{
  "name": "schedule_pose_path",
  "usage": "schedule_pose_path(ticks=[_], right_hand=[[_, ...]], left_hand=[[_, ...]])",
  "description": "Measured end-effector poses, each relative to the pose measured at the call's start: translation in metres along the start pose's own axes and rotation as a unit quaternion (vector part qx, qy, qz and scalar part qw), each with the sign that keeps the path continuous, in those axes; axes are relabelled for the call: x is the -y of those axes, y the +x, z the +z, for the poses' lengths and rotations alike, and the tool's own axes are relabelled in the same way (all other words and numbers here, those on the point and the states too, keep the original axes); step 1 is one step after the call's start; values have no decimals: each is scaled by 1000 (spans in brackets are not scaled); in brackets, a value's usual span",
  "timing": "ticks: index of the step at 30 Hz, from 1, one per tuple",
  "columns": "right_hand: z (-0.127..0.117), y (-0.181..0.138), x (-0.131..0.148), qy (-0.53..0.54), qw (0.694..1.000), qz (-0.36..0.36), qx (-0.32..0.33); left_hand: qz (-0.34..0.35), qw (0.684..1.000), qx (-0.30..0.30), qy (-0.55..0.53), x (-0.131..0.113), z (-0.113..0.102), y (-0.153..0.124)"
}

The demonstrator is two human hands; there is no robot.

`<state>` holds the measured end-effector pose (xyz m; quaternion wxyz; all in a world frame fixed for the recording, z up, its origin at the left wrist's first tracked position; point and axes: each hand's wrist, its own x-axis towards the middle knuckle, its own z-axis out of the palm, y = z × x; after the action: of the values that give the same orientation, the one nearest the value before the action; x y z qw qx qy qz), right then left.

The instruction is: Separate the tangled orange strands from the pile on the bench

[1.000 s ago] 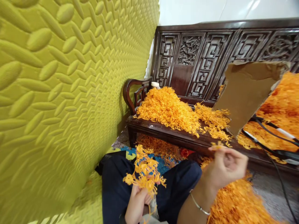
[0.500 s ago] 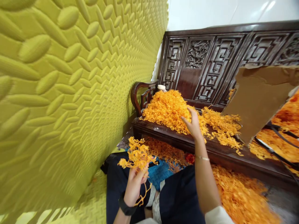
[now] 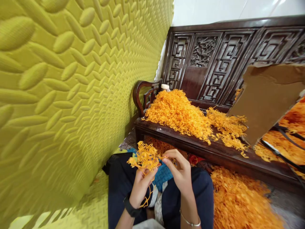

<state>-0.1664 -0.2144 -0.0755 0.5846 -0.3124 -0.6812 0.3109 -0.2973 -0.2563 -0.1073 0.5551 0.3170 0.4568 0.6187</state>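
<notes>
My left hand [image 3: 140, 187] is closed around a tangled bunch of orange strands [image 3: 145, 156], held up over my lap. My right hand [image 3: 179, 171] has come in beside it, thumb and fingertips pinching a strand at the bunch's right edge. A black watch sits on my left wrist and a thin silver bracelet on my right. A large heap of the same orange strands [image 3: 177, 112] lies on the dark carved wooden bench [image 3: 190, 143] just beyond my knees.
A yellow-green embossed foam wall [image 3: 71, 95] stands close on my left. A brown cardboard sheet [image 3: 267, 95] leans on the bench at right, with black cables below it. More orange strands [image 3: 240, 203] cover the floor to my right and under the bench.
My right hand has drawn back from the heap on the bench and now pinches the bunch held in my left hand. The left hand has stayed closed on the bunch.
</notes>
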Motion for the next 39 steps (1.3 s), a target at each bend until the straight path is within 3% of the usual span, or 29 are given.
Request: schedule_pose_path(ticks=[7,13,20,22,24,27,30,32,33,34,35,37,39], right_hand=[[-3,2,-3,31,979,9,-202],[-6,3,5,70,940,-11,-334],[-3,5,29,41,910,-36,-412],[-10,9,35,34,897,-50,-437],[-24,16,42,26,867,-98,-488],[-54,34,55,-3,788,-222,-575],[-78,68,67,-18,731,-338,-592],[-88,103,62,-43,758,-350,-549],[-91,123,53,-64,798,-320,-507],[-94,143,41,-105,862,-253,-427],[-96,162,25,-119,893,-211,-379],[-96,189,-15,-130,937,-141,-294],[-92,193,-55,-126,965,-71,-221]], left_hand=[[-30,999,0,-26,-1,12,-12],[-81,995,46,-40,3,28,-24],[-45,992,114,-23,3,39,-37],[-42,993,107,-31,8,37,-43],[-72,995,50,-51,17,31,-48],[-122,989,-31,-83,30,17,-47],[-117,990,0,-75,32,7,-37],[-111,991,45,-52,27,5,-29],[-107,991,63,-40,23,5,-26],[-102,992,75,-31,20,6,-23],[-95,992,82,-25,17,7,-21],[-79,993,88,-19,15,8,-17],[-66,994,89,-15,15,8,-12]])
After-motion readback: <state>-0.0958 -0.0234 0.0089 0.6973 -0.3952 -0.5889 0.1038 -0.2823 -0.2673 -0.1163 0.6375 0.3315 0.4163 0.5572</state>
